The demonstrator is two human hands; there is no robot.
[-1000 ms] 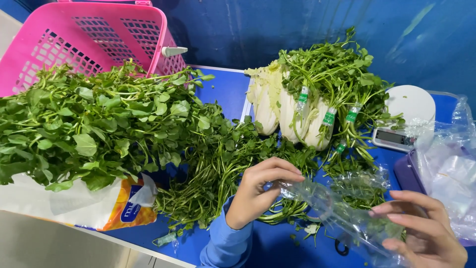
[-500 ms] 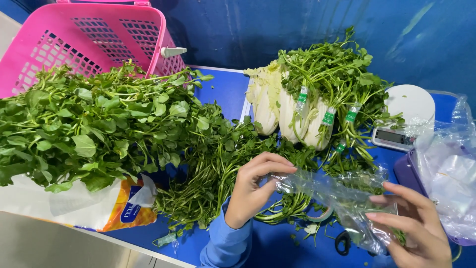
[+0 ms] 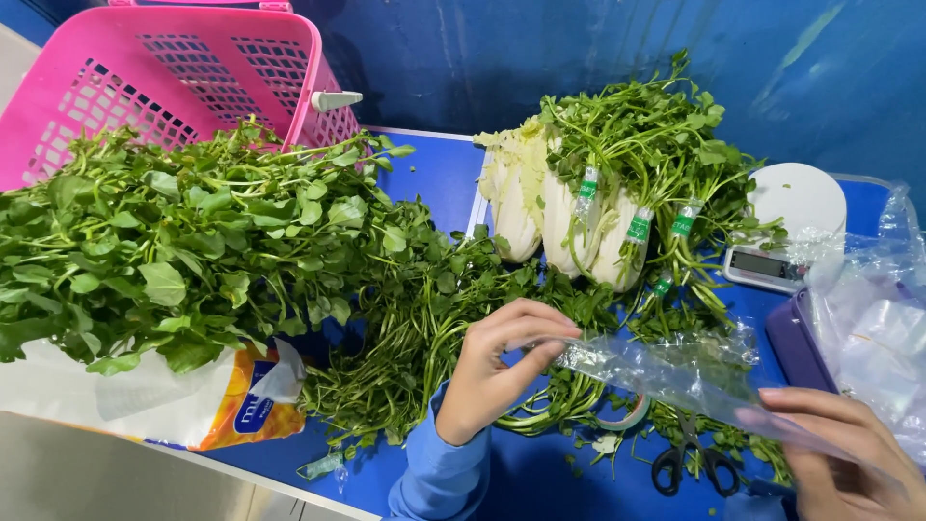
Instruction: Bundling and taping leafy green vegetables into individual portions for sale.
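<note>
My left hand (image 3: 497, 367), in a blue sleeve, pinches one end of a clear plastic bag (image 3: 666, 371) above the blue table (image 3: 439, 174). My right hand (image 3: 839, 453) holds the bag's other end at the lower right, stretching it flat. Under the bag lie loose green leafy stems (image 3: 415, 338). A large heap of leafy greens (image 3: 183, 251) fills the left side. Tied bundles of greens with green bands (image 3: 656, 174) rest on pale cabbages (image 3: 540, 207) at the back.
A pink plastic basket (image 3: 183, 87) stands at the back left. A white kitchen scale (image 3: 786, 227) sits at the right, beside a pile of clear bags (image 3: 883, 309). Black scissors (image 3: 690, 463) and a tape roll (image 3: 627, 415) lie near the front edge.
The bag has been pulled out flatter and straighter between both hands. My right hand has shifted slightly lower and to the right.
</note>
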